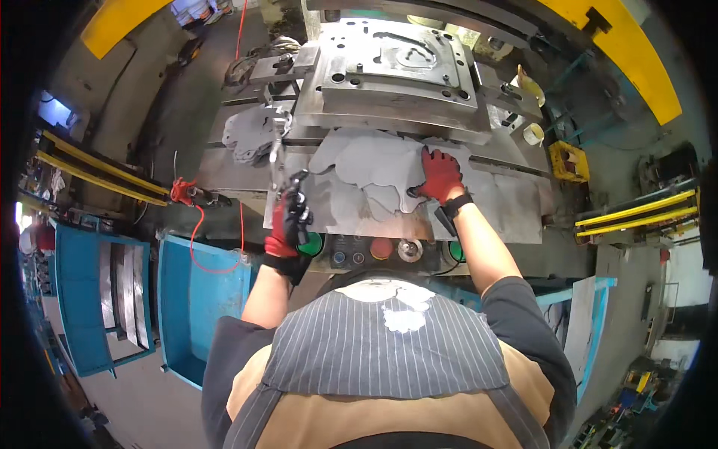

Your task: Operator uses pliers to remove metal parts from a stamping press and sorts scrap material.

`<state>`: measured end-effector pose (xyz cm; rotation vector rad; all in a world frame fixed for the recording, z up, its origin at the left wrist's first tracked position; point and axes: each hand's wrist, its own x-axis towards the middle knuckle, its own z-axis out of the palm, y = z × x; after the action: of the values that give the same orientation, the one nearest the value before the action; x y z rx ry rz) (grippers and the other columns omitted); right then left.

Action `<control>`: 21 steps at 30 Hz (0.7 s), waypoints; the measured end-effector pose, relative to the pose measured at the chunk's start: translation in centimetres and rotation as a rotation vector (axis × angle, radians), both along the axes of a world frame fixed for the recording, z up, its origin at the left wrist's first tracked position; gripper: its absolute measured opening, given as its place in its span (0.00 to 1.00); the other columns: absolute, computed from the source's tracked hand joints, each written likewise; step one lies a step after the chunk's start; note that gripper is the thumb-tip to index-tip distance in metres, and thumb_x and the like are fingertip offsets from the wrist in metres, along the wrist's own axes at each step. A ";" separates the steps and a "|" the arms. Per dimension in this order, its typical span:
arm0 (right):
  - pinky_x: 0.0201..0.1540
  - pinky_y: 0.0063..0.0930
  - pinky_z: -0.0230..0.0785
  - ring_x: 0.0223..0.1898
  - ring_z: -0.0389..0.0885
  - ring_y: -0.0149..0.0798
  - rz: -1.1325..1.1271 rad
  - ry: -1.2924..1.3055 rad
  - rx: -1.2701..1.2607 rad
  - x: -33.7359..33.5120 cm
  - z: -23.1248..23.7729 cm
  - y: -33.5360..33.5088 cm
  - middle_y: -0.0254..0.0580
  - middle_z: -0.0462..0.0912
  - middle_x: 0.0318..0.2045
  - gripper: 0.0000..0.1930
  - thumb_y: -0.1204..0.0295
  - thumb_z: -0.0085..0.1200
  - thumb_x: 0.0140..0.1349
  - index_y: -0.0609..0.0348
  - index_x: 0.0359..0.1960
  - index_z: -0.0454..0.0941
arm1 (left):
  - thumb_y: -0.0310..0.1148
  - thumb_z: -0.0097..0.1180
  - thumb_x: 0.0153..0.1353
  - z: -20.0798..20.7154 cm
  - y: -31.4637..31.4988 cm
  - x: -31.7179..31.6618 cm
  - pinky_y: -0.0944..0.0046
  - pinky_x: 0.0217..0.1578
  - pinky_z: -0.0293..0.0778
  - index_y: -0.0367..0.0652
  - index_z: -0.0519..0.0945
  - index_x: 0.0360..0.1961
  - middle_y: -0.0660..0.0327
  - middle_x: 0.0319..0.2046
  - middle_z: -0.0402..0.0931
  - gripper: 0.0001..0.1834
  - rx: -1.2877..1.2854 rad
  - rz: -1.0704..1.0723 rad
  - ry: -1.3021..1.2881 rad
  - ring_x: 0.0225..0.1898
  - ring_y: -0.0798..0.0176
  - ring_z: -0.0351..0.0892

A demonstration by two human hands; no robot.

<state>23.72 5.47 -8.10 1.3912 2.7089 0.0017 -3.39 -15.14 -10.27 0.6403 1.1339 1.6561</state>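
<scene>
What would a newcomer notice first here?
The right hand, gloved in red and black, touches flat grey sheets near the centre; the left hand, left of them, holds a shiny metal tool. A big steel block sits behind, and a yellow bar spans the upper right.

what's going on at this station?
A person in red-and-black gloves is handling flat metal at a press bed. Their right hand rests, fingers spread, on the right side of a spread of flat grey cut pieces. The left hand holds a narrow silvery metal item upright; I can't tell exactly what it is. A smaller grey pile lies to the left, and a metal die block sits beyond the pieces.
</scene>
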 end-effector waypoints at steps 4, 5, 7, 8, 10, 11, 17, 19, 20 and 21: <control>0.47 0.40 0.59 0.46 0.67 0.48 -0.028 0.041 -0.005 0.1 -0.1 0.3 0.47 0.67 0.44 0.47 0.49 0.65 0.29 0.57 0.53 0.59 | 0.35 0.44 0.60 -1.1 1.0 2.7 0.73 0.14 0.61 0.45 0.70 0.41 0.73 0.16 0.60 0.10 0.001 -0.078 -0.377 0.13 0.76 0.60; 0.47 0.41 0.59 0.45 0.67 0.48 -0.046 0.071 0.053 0.2 -0.3 0.5 0.47 0.67 0.44 0.46 0.49 0.64 0.30 0.57 0.53 0.60 | 0.35 0.45 0.60 -0.5 1.0 3.1 0.74 0.14 0.60 0.45 0.70 0.41 0.73 0.16 0.60 0.10 -0.009 -0.092 -0.377 0.13 0.77 0.59; 0.47 0.41 0.59 0.45 0.67 0.48 -0.079 0.131 0.169 0.5 -1.1 1.0 0.47 0.67 0.44 0.43 0.50 0.62 0.34 0.57 0.52 0.60 | 0.36 0.46 0.59 0.7 1.1 3.7 0.75 0.13 0.58 0.45 0.70 0.42 0.74 0.15 0.60 0.11 -0.030 -0.120 -0.375 0.13 0.78 0.59; 0.47 0.42 0.58 0.46 0.66 0.49 -0.045 0.159 0.191 0.7 -1.8 1.3 0.48 0.67 0.45 0.42 0.51 0.62 0.35 0.56 0.52 0.60 | 0.36 0.46 0.59 0.9 1.1 3.7 0.76 0.13 0.58 0.45 0.70 0.43 0.74 0.15 0.60 0.12 -0.027 -0.106 -0.351 0.13 0.78 0.58; 0.49 0.44 0.57 0.48 0.65 0.50 0.015 0.206 0.225 1.7 -3.2 1.6 0.49 0.66 0.46 0.40 0.52 0.60 0.38 0.56 0.53 0.60 | 0.36 0.48 0.58 1.2 1.1 3.9 0.77 0.13 0.56 0.45 0.70 0.45 0.75 0.15 0.59 0.14 -0.030 -0.084 -0.311 0.13 0.79 0.58; 0.51 0.45 0.56 0.50 0.64 0.51 -0.039 0.305 0.113 1.8 -2.8 1.4 0.50 0.64 0.49 0.42 0.52 0.61 0.37 0.55 0.54 0.59 | 0.35 0.48 0.58 1.4 0.9 3.8 0.77 0.13 0.56 0.45 0.70 0.46 0.75 0.15 0.59 0.14 -0.032 -0.084 -0.282 0.13 0.79 0.58; 0.61 0.44 0.43 0.63 0.44 0.51 0.243 0.053 -0.108 2.0 1.2 -0.8 0.51 0.48 0.61 0.60 0.51 0.67 0.22 0.53 0.62 0.45 | 0.34 0.48 0.58 1.6 -0.1 4.0 0.77 0.13 0.56 0.44 0.69 0.50 0.75 0.15 0.59 0.18 -0.058 -0.085 -0.140 0.14 0.80 0.57; 0.61 0.44 0.43 0.63 0.42 0.50 0.456 -0.081 -0.062 0.8 2.1 -0.9 0.50 0.47 0.62 0.61 0.53 0.67 0.21 0.52 0.62 0.44 | 0.34 0.46 0.59 1.1 -0.1 4.0 0.77 0.13 0.57 0.44 0.65 0.53 0.75 0.15 0.58 0.20 -0.115 -0.089 -0.108 0.13 0.80 0.57; 0.61 0.44 0.43 0.63 0.42 0.50 0.558 -0.144 -0.037 0.2 2.5 -0.6 0.50 0.47 0.62 0.62 0.54 0.68 0.21 0.52 0.62 0.43 | 0.34 0.47 0.58 1.5 0.0 4.4 0.77 0.13 0.57 0.44 0.67 0.51 0.75 0.15 0.59 0.19 -0.131 -0.073 -0.115 0.14 0.79 0.57; 0.61 0.44 0.42 0.62 0.46 0.51 0.612 -0.205 0.014 -0.3 2.8 -0.4 0.49 0.49 0.61 0.62 0.55 0.68 0.20 0.52 0.62 0.44 | 0.34 0.49 0.57 2.1 0.1 5.0 0.76 0.14 0.56 0.45 0.69 0.49 0.75 0.16 0.59 0.18 -0.148 -0.056 -0.121 0.14 0.79 0.57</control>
<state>23.42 5.06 -5.31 0.4816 2.8297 0.1950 1.59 -15.08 -8.17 0.4674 1.1284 1.5269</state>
